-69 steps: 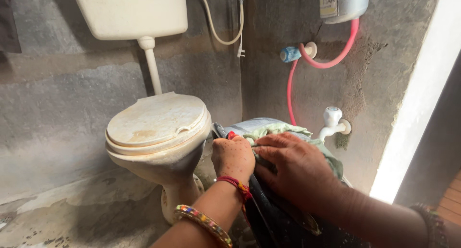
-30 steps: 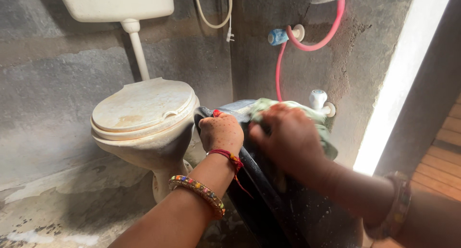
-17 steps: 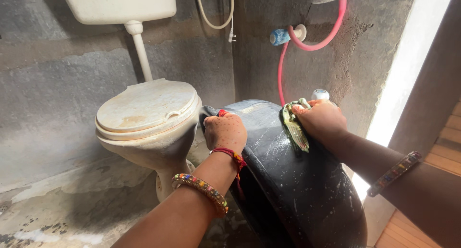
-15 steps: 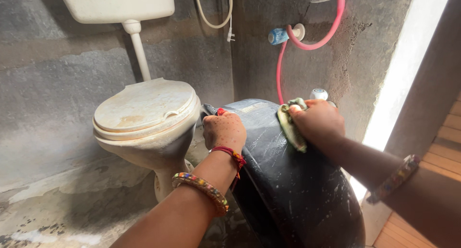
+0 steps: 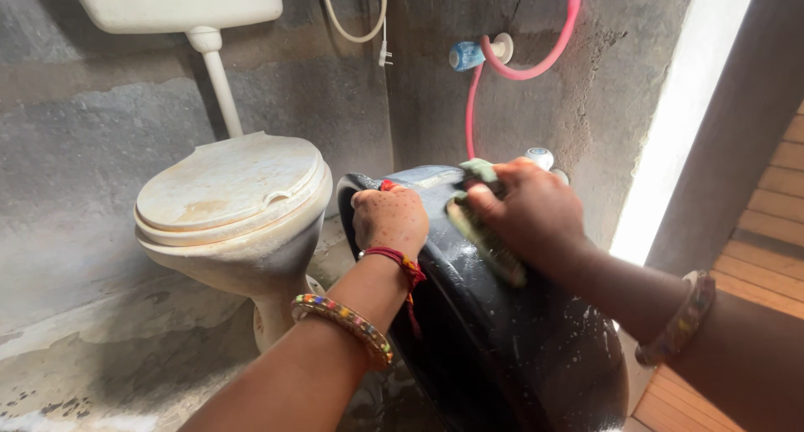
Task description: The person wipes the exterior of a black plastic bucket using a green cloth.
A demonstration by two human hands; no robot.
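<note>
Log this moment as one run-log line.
left hand: grips rim of large black plastic tub | right hand: presses green cloth on tub | closed cream toilet beside

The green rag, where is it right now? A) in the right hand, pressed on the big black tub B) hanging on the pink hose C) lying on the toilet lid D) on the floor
A: the right hand grips the green rag and presses it against the wet black tub, while the left hand holds the tub's rim beside the toilet, whose closed lid is bare.

Left hand (image 5: pixel 389 221) clenched, right hand (image 5: pixel 528 214) curled, gripping.
</note>
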